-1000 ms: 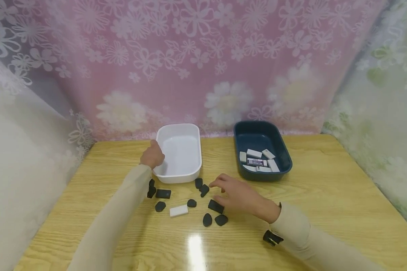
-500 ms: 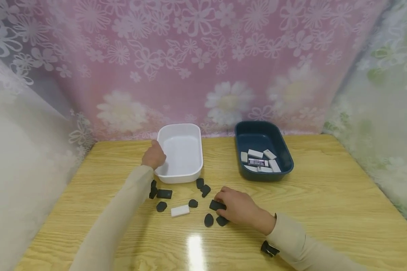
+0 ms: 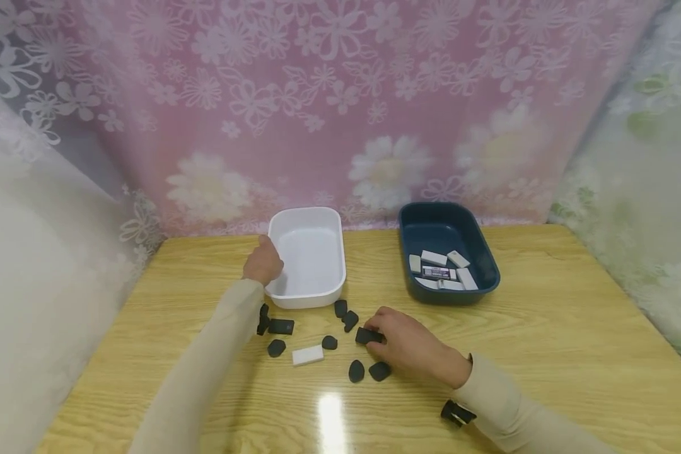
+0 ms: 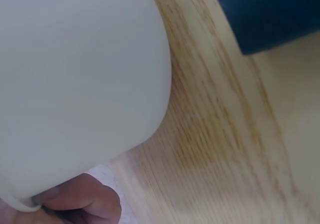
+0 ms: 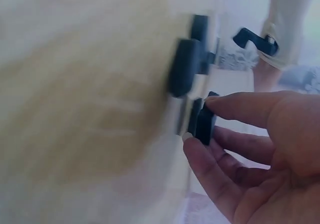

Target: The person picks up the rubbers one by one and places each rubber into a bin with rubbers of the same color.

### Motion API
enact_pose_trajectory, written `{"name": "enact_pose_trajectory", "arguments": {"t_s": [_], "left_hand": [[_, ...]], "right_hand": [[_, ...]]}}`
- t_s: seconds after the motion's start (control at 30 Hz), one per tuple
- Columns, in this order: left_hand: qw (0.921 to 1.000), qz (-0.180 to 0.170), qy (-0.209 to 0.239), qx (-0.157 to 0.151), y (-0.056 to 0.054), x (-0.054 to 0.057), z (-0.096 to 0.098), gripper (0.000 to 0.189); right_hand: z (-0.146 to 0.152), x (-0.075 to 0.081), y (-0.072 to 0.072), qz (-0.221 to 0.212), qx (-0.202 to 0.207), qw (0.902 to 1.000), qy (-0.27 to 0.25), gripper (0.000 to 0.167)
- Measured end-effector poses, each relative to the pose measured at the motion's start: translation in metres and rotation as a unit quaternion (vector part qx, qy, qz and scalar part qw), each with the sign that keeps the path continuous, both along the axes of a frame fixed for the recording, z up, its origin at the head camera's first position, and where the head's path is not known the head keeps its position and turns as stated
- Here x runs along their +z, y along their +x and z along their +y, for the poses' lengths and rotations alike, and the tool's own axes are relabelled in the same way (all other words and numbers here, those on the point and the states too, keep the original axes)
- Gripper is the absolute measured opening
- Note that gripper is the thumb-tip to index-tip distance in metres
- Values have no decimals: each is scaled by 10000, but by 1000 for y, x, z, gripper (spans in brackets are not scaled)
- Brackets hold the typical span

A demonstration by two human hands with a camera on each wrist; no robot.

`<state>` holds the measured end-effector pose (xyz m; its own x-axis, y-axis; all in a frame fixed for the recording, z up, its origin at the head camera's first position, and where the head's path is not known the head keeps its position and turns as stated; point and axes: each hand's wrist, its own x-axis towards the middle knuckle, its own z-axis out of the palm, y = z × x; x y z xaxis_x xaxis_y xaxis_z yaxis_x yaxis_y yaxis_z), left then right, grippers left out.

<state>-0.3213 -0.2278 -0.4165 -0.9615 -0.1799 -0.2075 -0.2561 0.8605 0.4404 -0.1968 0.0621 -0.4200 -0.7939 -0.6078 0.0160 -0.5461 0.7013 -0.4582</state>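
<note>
While left hand [image 3: 263, 261] grips white tub's rim [image 3: 306, 301], right hand [image 3: 405, 340] pinches black block [image 3: 366, 335]; tabletop [image 3: 374, 271] separates it from blue tub [image 3: 453, 297].

A table nook with a homely look is seen, though whether it belongs to a house or to some other room cannot be told. The far side is closed off by a pink cloth [image 3: 306, 145] printed with white flowers and daisies; the left side is screened by a pale flowered cloth [image 3: 51, 265], the right by a whitish cloth [image 3: 641, 208] with green leaves. Between them a wood-grained table [image 3: 522, 340] is set, its near part brightened by a reflected light [image 3: 331, 419].
</note>
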Motion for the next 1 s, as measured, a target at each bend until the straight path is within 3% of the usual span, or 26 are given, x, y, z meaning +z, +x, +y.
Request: {"name": "enact_pose_trajectory", "arguments": {"t_s": [0.27, 0.4, 0.53, 0.67, 0.83, 1.0], "left_hand": [[9999, 133, -12, 13, -2, 2, 1, 59], [9998, 152, -38, 90, -1, 1, 1, 60], [9997, 190, -47, 169, 0, -3, 3, 56], [9995, 256, -28, 191, -1, -6, 7, 54], [9993, 225, -68, 290, -1, -4, 7, 54], [9989, 171, -154, 410, 0, -1, 4, 53]], "right_hand": [[-17, 44, -31, 423, -242, 9966, -670, 25], [-36, 58, -58, 228, -374, 9941, -993, 27], [-55, 56, -83, 131, -402, 9923, -1164, 27], [-74, 44, -107, 59, -487, 9924, -1126, 24], [-96, 29, -133, -38, -493, 9948, -896, 21], [-115, 17, -151, 37, -212, 9985, -510, 17]]}}
